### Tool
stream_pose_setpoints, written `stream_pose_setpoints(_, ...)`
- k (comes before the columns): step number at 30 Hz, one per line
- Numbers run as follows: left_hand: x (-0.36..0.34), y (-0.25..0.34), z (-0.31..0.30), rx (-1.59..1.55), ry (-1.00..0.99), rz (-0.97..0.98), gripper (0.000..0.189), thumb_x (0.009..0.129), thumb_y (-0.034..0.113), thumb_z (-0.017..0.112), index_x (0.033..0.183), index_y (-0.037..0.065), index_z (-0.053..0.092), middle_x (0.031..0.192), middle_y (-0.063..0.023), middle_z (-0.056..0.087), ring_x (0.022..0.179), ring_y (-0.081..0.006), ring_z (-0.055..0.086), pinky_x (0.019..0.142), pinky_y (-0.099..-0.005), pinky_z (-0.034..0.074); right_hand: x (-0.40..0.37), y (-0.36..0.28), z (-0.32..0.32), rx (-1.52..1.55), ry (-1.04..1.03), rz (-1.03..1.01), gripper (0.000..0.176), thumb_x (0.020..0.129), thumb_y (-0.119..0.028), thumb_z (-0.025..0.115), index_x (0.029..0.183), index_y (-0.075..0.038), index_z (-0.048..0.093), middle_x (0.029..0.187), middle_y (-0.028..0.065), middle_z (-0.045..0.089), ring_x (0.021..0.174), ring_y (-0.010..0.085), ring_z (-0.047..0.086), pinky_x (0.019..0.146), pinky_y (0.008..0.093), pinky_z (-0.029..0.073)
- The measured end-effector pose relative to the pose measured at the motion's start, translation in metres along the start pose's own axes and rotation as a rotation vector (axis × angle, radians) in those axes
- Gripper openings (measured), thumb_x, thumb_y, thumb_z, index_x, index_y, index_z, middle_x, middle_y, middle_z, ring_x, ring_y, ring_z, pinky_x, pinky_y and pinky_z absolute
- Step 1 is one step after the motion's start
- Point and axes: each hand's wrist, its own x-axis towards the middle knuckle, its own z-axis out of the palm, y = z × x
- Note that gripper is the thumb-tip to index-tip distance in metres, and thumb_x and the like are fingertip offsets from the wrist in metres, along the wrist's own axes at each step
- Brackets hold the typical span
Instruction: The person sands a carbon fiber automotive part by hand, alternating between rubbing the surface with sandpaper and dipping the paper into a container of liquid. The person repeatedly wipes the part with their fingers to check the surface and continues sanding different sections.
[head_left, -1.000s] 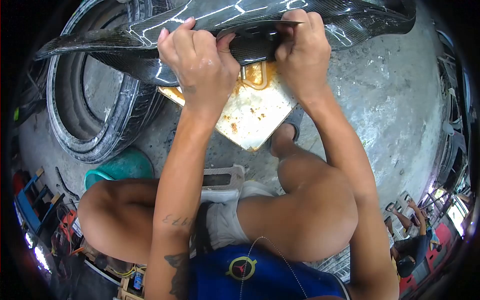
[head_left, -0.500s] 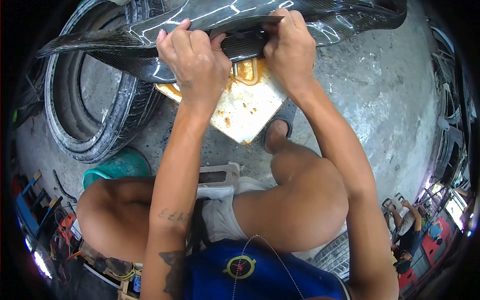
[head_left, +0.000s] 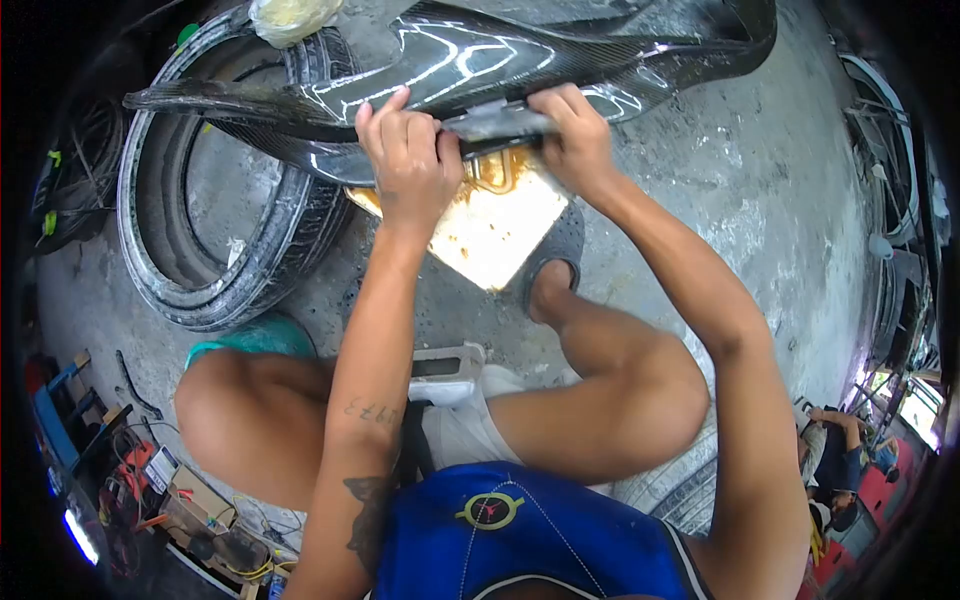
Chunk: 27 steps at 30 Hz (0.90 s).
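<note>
A glossy black carbon-fibre panel (head_left: 470,55), long and curved, lies across the top of the head view. My left hand (head_left: 408,165) is closed on its near edge, fingers over the top, thumb beside the left end of a thin grey sheet. That sheet (head_left: 497,124) looks like sandpaper and is blurred by motion against the panel's edge. The fingers of my right hand (head_left: 578,145) are closed on its right end. Beneath the panel stands a square, rust-stained metal can (head_left: 495,235), its top and handle partly hidden.
A tyre (head_left: 150,255) lies under the panel's left end. A green bucket (head_left: 262,335) and a hollow block (head_left: 445,365) are near my legs. A yellowish wrapped bundle (head_left: 290,18) is at the top. Tools and cables lie lower left; another person (head_left: 838,460) works lower right.
The grey sheet has gone from raised and bowed to lying flatter along the panel's edge, my right hand lowering with it. The view has shifted, with more of the panel's top showing.
</note>
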Motion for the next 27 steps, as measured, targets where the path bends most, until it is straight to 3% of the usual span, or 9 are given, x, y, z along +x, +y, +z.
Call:
stream_pose_setpoints(2,0.0,0.0,-0.003,-0.041,0.019,-0.002,0.024,0.074,-0.003,0.07,0.093,0.008,0.06,0.102,-0.0093,0.061,0.126,-0.0362,0.058,0.114,-0.0609,0.03,-0.005,0.005,-0.005,0.098,-0.041,-0.094,0.035,0.076,0.015,0.06,0.105,-0.005,0.067,0.107,0.014,0.068,0.092,0.0328,0.072,0.075,0.04,0.059)
stream_pose_setpoints(9,-0.001,0.0,-0.006,-0.11,0.019,0.005,0.027,0.075,-0.001,0.071,0.1,0.01,0.07,0.102,-0.0073,0.061,0.127,-0.0356,0.059,0.115,-0.0605,0.029,-0.005,0.009,-0.004,0.171,0.084,-0.028,0.034,0.077,0.017,0.062,0.104,-0.003,0.069,0.107,0.015,0.068,0.091,0.0293,0.07,0.077,0.0351,0.058)
stream_pose_setpoints(11,-0.002,0.002,-0.003,0.003,0.023,-0.006,0.026,0.074,0.004,0.078,0.098,0.013,0.072,0.098,-0.0066,0.057,0.123,-0.0352,0.06,0.114,-0.0621,0.03,-0.004,0.007,-0.002,0.163,0.107,-0.018,0.035,0.077,0.016,0.063,0.104,-0.004,0.07,0.104,0.0134,0.068,0.088,0.028,0.069,0.074,0.0336,0.056)
stream_pose_setpoints(17,0.001,0.004,0.004,0.048,0.084,-0.012,0.021,0.08,0.002,0.077,0.098,0.012,0.072,0.096,-0.0064,0.055,0.116,-0.0334,0.063,0.112,-0.0622,0.032,0.008,0.015,0.01,0.062,0.29,-0.124,0.035,0.077,0.014,0.063,0.104,-0.007,0.067,0.089,0.0099,0.066,0.08,0.0281,0.066,0.068,0.0378,0.053)
stream_pose_setpoints(18,0.002,0.006,0.005,0.08,0.087,-0.002,0.02,0.081,0.003,0.077,0.098,0.012,0.072,0.096,-0.0063,0.055,0.113,-0.0334,0.063,0.112,-0.0619,0.032,0.008,0.012,0.006,0.004,0.199,-0.092,0.037,0.074,0.009,0.067,0.108,-0.004,0.063,0.098,0.0118,0.066,0.087,0.0266,0.065,0.078,0.0329,0.053)
stream_pose_setpoints(19,0.004,0.006,0.006,0.111,0.094,0.011,0.02,0.081,0.004,0.078,0.098,0.012,0.072,0.095,-0.0062,0.055,0.111,-0.0334,0.064,0.111,-0.0615,0.032,0.01,0.008,0.005,0.006,0.194,-0.082,0.037,0.074,0.009,0.067,0.108,-0.004,0.063,0.098,0.0118,0.066,0.087,0.0266,0.065,0.078,0.0329,0.053)
stream_pose_setpoints(21,0.008,0.004,0.008,0.132,0.108,0.023,0.016,0.082,0.008,0.079,0.096,0.011,0.07,0.092,-0.0061,0.056,0.108,-0.0327,0.064,0.109,-0.0601,0.034,0.019,0.0,0.004,0.019,0.23,-0.177,0.03,0.078,0.016,0.059,0.1,-0.003,0.056,0.081,0.0158,0.052,0.07,0.0369,0.057,0.062,0.0451,0.045)
stream_pose_setpoints(25,0.012,0.01,0.007,0.177,0.086,0.05,0.014,0.084,0.014,0.079,0.088,0.01,0.066,0.088,-0.0064,0.058,0.109,-0.0314,0.063,0.105,-0.0582,0.035,0.009,0.009,0.012,0.019,0.186,-0.036,0.033,0.077,0.015,0.063,0.104,-0.002,0.055,0.084,0.016,0.052,0.071,0.0362,0.056,0.062,0.043,0.044)
stream_pose_setpoints(27,0.013,0.009,0.008,0.194,0.079,0.059,0.016,0.085,0.017,0.079,0.086,0.01,0.064,0.087,-0.0067,0.059,0.109,-0.0311,0.062,0.104,-0.0576,0.036,0.01,0.011,0.01,0.003,0.168,-0.089,0.035,0.075,0.015,0.063,0.105,-0.002,0.055,0.084,0.0163,0.052,0.071,0.0365,0.056,0.062,0.0434,0.045)
